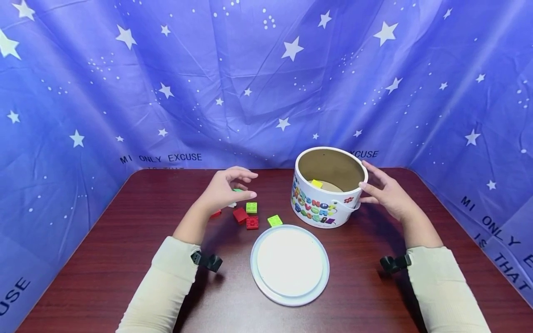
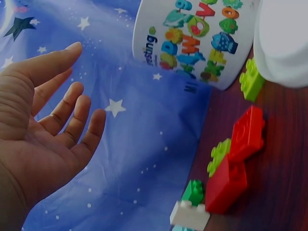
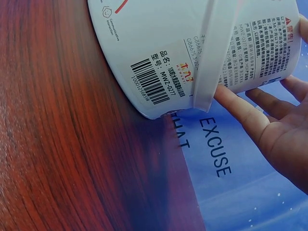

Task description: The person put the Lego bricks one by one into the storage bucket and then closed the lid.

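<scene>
Starry cloth (image 1: pixel 233 74) backs the surface (image 1: pixel 354 282); one o'clock, yellow block (image 1: pixel 317 183) inside the bucket (image 1: pixel 322 206), right hand (image 1: pixel 385 192) spread against it, left hand (image 1: pixel 222 190) relaxed, holding nothing.

Head view: left hand (image 1: pixel 225 188) partly covers green block (image 1: pixel 237 190); near wall of bucket (image 1: pixel 314 203) hides part of its floor (image 1: pixel 331 187). Left wrist: lid (image 2: pixel 285 38) cut off at right edge. Right wrist: right hand (image 3: pixel 283 130) cropped likewise.

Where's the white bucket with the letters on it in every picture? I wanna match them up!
Head: the white bucket stands right of centre.
Left wrist: top, a bit right of the middle, cut off by the top edge, colourful letters showing.
Right wrist: across the top, barcode showing.
Shared landmark: the blue starry curtain is in all three.
</scene>
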Tool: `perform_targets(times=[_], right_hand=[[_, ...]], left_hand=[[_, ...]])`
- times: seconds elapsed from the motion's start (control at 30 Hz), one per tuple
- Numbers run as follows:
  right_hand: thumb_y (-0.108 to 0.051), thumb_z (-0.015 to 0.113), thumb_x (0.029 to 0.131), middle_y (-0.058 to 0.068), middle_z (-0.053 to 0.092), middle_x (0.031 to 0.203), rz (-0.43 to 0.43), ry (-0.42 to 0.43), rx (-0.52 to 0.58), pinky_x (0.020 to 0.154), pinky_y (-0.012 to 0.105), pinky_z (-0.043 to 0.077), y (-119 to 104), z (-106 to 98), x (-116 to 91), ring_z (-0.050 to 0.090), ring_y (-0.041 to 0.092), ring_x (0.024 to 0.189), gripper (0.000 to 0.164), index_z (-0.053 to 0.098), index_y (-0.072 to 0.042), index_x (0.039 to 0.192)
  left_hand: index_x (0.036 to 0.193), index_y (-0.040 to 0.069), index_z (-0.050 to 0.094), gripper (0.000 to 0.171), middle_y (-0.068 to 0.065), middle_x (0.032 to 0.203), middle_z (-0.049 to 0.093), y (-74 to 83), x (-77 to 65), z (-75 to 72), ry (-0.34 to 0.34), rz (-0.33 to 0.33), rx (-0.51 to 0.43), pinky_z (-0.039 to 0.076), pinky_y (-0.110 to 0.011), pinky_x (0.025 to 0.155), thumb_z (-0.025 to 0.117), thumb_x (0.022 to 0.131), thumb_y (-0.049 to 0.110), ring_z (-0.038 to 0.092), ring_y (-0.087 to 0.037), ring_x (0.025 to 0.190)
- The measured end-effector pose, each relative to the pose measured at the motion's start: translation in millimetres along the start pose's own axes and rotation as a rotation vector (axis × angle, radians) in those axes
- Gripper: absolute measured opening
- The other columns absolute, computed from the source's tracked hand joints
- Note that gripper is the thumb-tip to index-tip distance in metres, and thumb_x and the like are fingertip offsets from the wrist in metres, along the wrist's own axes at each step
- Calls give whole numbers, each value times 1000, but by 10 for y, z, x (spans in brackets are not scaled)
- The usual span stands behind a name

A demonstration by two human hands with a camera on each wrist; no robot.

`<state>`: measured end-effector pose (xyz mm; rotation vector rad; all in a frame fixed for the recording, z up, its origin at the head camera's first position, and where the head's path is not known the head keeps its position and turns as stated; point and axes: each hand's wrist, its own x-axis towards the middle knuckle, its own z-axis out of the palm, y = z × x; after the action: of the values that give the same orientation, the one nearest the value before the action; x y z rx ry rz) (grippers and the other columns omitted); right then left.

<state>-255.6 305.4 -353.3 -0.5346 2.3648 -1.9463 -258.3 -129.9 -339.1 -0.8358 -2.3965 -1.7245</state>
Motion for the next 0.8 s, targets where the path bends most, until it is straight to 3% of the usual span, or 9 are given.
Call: perform_targets(times=[0.2, 0.43, 0.7, 0.8], right_hand=[[-5, 53, 100, 38, 24, 141, -3, 1, 5, 76, 38, 58, 6, 0, 0, 58, 3, 102, 69, 13, -3, 156], [-6, 54, 99, 37, 25, 140, 1, 0, 4, 75, 37, 58, 15, 7, 7, 59, 4, 101, 70, 13, -4, 156], [-6, 53, 100, 38, 25, 141, -3, 1, 2, 76, 38, 58, 16, -1, -1, 58, 3, 101, 69, 13, -3, 156], [-6, 53, 100, 37, 25, 140, -7, 0, 1, 76, 39, 58, 15, -4, 1, 59, 4, 101, 69, 13, -3, 156]], left_hand=[[116, 4, 71, 43, -12, 116, 64, -62, -125, -113, 32, -11, 23, 53, -41, 89, 84, 75, 6, 59, -26, 103], [117, 0, 68, 45, -13, 118, 61, -163, -301, -261, 60, -85, 0, 58, -32, 76, 83, 75, 3, 60, -28, 99], [117, -3, 68, 46, -16, 115, 62, -312, -464, -412, 113, -71, 2, 55, -31, 83, 83, 73, -3, 59, -24, 98], [118, -3, 67, 48, -16, 114, 62, -356, -526, -464, 124, -90, 7, 54, -40, 87, 83, 73, -2, 57, -24, 100]])
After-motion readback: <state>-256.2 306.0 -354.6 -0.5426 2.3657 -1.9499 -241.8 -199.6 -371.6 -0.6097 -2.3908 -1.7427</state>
